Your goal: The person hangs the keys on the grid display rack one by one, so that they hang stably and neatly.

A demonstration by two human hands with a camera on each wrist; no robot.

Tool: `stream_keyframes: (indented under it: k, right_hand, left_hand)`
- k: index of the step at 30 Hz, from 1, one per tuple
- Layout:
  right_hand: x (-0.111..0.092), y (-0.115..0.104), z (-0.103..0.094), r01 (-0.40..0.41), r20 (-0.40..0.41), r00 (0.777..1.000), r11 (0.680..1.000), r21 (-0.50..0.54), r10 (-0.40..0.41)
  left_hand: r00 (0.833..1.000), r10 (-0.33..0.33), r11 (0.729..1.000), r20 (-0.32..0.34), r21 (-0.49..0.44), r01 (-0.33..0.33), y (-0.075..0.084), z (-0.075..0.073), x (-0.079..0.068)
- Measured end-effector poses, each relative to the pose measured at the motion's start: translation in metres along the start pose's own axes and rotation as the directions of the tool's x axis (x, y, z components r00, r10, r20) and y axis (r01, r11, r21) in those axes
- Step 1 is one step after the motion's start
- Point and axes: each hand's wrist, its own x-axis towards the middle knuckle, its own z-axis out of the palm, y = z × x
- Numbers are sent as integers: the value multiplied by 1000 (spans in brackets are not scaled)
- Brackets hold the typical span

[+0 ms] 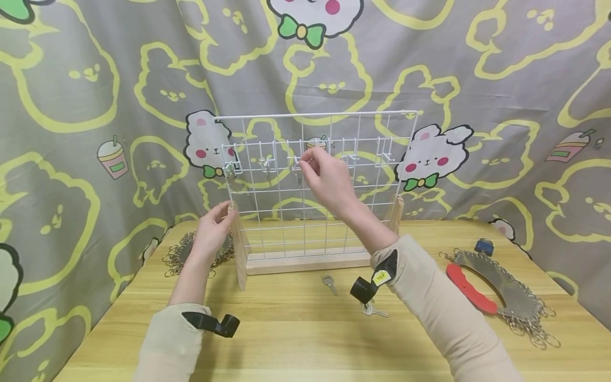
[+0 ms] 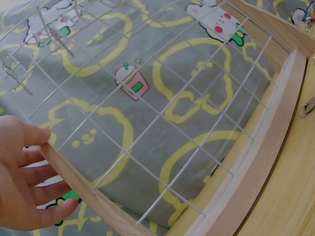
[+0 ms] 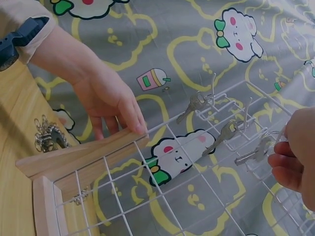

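A white wire grid rack [image 1: 315, 114] stands upright in a wooden base [image 1: 305, 263], with a row of hooks across its upper part. My left hand [image 1: 212, 228] holds the top of the left wooden post [image 1: 239, 254], thumb on its near side in the left wrist view. At the middle hook, my right hand [image 1: 329, 178] has thumb and fingertips pinched together. A key [image 3: 252, 156] on a ring sits right at those fingertips; the exact contact is partly hidden. Two more keys, a left one [image 3: 192, 105] and one beside it [image 3: 224, 135], hang from neighbouring hooks.
Two loose keys, one [image 1: 329, 284] and another [image 1: 374, 310], lie on the table before the rack. At right is a metal ring plate with red handle [image 1: 470, 292] and several small loops, near a dark blue object [image 1: 484, 246]. A similar looped plate [image 1: 179, 252] lies left.
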Motion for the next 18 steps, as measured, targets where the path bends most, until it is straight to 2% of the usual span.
stream_keyframes:
  k: [10,18]
  right_hand:
    - [-2,2,-2,9,46,999,1000,17,-9]
    - [-13,8,-1,62,112,992,998,-15,-60]
  left_hand:
    - [1000,0,1000,1,-7,0,-1,0,0]
    - [1000,2,1000,2,-20,-2,0,1,0]
